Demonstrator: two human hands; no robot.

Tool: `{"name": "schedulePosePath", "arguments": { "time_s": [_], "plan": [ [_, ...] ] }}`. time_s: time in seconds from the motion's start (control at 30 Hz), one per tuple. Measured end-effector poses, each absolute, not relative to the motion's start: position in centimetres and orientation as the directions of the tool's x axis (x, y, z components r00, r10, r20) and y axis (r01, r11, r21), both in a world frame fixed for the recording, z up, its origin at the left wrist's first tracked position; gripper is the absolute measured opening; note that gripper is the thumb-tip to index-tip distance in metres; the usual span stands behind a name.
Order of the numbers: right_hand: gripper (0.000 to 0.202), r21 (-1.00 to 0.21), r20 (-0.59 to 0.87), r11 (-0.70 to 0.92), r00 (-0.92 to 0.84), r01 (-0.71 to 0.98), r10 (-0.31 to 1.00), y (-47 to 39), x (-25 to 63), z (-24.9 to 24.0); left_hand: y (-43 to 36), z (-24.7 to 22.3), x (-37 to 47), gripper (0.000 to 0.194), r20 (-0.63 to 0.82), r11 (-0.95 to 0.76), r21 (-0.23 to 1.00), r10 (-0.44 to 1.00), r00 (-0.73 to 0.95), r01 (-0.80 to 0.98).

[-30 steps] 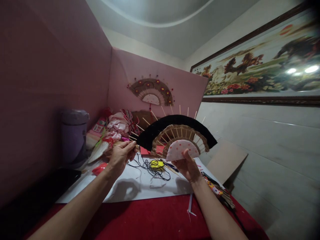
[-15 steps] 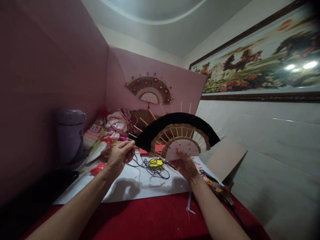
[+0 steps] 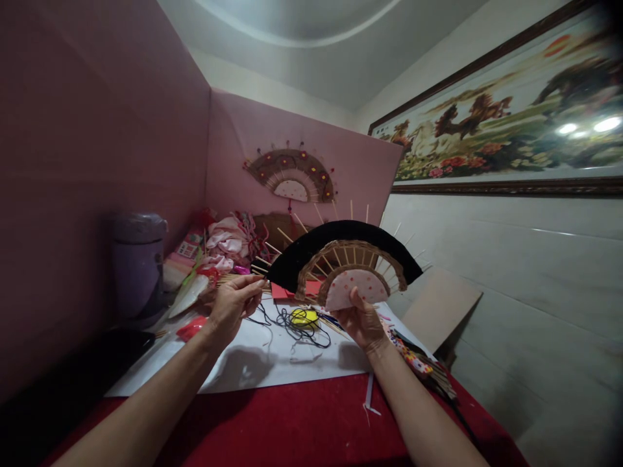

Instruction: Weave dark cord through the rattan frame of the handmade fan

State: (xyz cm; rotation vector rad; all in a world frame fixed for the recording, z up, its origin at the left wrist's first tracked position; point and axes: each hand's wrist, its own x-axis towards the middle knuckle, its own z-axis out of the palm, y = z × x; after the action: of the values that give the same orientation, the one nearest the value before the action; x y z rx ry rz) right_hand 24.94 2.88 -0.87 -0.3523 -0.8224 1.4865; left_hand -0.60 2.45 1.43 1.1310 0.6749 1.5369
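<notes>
A half-round fan (image 3: 348,235) is held up above the table. It has a broad black band, a woven brown band below it, thin pale sticks poking out past the outer edge, and a dotted pale half-circle (image 3: 357,285) at its base. My right hand (image 3: 363,324) grips that base from below, thumb on the front and fingers behind. At the fan's left corner, my left hand (image 3: 238,301) is closed in a pinch, fingertips at the lower end of the black band.
White paper (image 3: 292,366) lies on a red cloth (image 3: 272,428), bearing tangled black cord (image 3: 296,331) and a yellow round thing (image 3: 304,316). Pink cloth (image 3: 228,235) and a purple container (image 3: 139,272) are at left. Another decorated fan (image 3: 289,170) hangs on the pink panel.
The fan has turned and tilted slightly; its left corner shifted a little to the right and its outer sticks sit slightly lower. Both hands keep their hold.
</notes>
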Motion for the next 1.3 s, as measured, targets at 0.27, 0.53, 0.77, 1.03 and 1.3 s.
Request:
{"name": "schedulePosePath", "arguments": {
  "time_s": [0.27, 0.53, 0.77, 1.03, 1.3],
  "plan": [
    [0.025, -0.655, 0.2, 0.027, -0.138, -0.755, 0.97, 3.1, 24.2, -1.1, 2.4, 1.7, -0.8, 0.02, 0.32, -0.284, 0.842, 0.947, 0.002, -0.459],
    [0.018, -0.716, 0.136, -0.085, -0.257, -0.693, 0.957, 3.9, 23.2, 1.5, 2.3, 2.0, -1.4, 0.021, 0.31, -0.281, 0.799, 0.95, -0.036, -0.532],
    [0.02, -0.708, 0.177, -0.035, -0.225, -0.706, 0.958, 4.6, 22.6, 0.7, 2.6, 1.7, -1.6, 0.021, 0.31, -0.28, 0.795, 0.95, -0.036, -0.538],
    [0.022, -0.642, 0.183, 0.009, -0.142, -0.767, 0.973, 4.4, 22.9, -1.4, 2.6, 1.2, -1.2, 0.015, 0.345, -0.292, 0.839, 0.938, 0.034, -0.46],
    [0.021, -0.636, 0.183, 0.024, -0.12, -0.771, 0.976, 4.3, 23.4, -1.0, 1.7, 2.1, -0.9, 0.01, 0.324, -0.282, 0.844, 0.946, 0.014, -0.457]
  ]
}}
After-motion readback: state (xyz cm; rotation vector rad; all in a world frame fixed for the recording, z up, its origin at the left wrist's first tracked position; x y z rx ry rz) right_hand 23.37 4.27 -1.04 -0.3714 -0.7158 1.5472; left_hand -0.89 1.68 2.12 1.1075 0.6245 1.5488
